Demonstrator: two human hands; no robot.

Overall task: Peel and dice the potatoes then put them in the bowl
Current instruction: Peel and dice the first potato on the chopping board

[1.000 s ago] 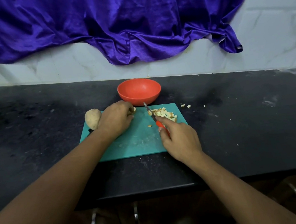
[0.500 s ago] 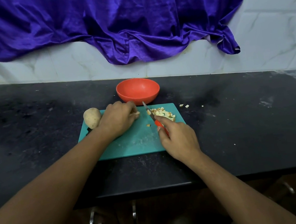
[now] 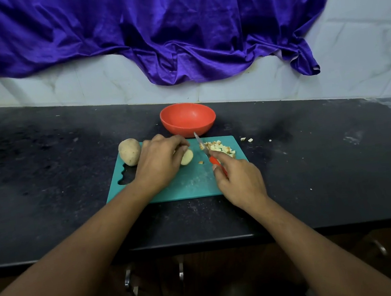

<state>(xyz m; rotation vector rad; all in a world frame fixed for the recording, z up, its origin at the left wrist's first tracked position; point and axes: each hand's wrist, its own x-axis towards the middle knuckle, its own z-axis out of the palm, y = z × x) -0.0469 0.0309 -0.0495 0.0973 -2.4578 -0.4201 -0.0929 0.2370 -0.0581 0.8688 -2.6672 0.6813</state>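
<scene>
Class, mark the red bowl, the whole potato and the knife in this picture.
red bowl (image 3: 187, 120): head view, inside wall.
whole potato (image 3: 129, 152): head view, middle of its skin.
knife (image 3: 214, 161): head view, exposed red handle.

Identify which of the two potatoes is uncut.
The whole potato left of the left hand; the other, a cut potato piece, is held under that hand.

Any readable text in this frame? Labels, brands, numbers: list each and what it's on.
None. No print, label, brand or number shows on the bowl, board, knife, whole potato, cut potato, cloth or wall tiles.
</scene>
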